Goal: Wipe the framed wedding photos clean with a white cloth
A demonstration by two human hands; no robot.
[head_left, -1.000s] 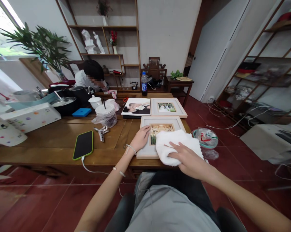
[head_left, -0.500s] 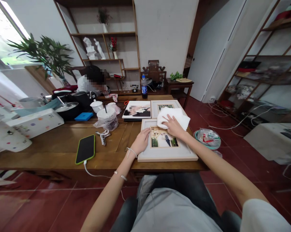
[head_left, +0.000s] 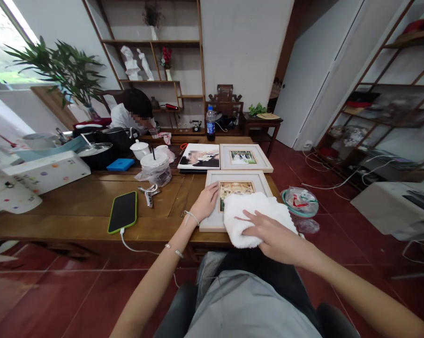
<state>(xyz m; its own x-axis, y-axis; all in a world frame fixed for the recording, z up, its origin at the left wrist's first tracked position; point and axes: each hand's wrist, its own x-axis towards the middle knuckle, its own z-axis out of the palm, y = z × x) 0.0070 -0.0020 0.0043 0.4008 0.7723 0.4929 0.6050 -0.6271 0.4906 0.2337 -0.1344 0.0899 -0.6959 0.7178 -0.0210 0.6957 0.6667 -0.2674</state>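
A picture frame (head_left: 212, 224) with a pale wooden rim, a white mat and a small photo lies flat at the table's near edge. My left hand (head_left: 207, 202) grips its left side, fingers reaching over the rim onto the mat. Bunched under my right hand (head_left: 268, 232) is a white cloth (head_left: 264, 206), with my fingers curled into it. The cloth covers the frame's lower right part and much of the photo, and hangs past the near rim. Right behind lies a second picture frame (head_left: 264, 164), beside a stack topped by a photo panel (head_left: 201, 162).
On the wooden table (head_left: 81, 206), a phone (head_left: 123, 212) charges by cable, near a small silver stand (head_left: 149, 195), a lidded cup (head_left: 155, 164) and a blue box (head_left: 120, 164). A bottle (head_left: 210, 124) stands behind. Across the table a person (head_left: 136, 110) bends down.
My right hand has drawn the white cloth from the frame's far edge toward me, over its near right part. The second frame's photo is uncovered. My left hand stays on the left rim.
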